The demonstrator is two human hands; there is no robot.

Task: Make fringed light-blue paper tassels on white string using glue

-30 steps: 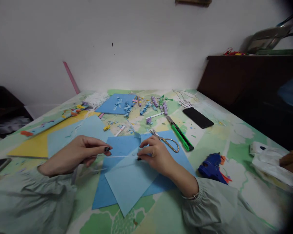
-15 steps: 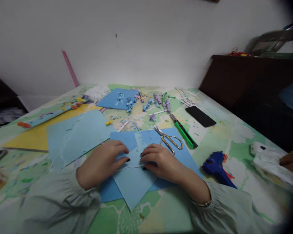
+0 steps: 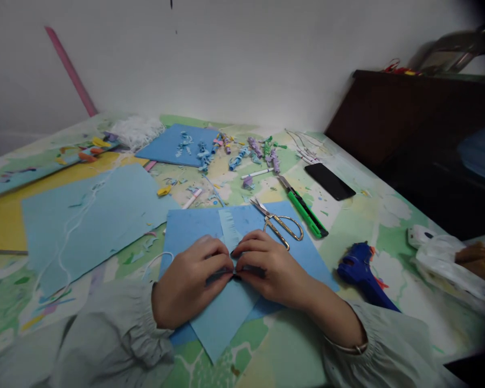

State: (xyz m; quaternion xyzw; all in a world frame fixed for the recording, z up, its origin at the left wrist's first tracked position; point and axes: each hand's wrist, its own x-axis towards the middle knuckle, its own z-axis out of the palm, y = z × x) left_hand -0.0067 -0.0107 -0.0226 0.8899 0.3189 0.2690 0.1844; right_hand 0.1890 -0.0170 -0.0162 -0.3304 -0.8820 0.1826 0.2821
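The head view looks forward and down from behind the left hand [image 3: 196, 276] and right hand [image 3: 270, 268], fairly near them, across the table [image 3: 374, 223] to the wall [image 3: 246, 70]

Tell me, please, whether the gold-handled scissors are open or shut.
Partly open: the scissors lie on the blue sheet with blade tips slightly apart and handles spread.
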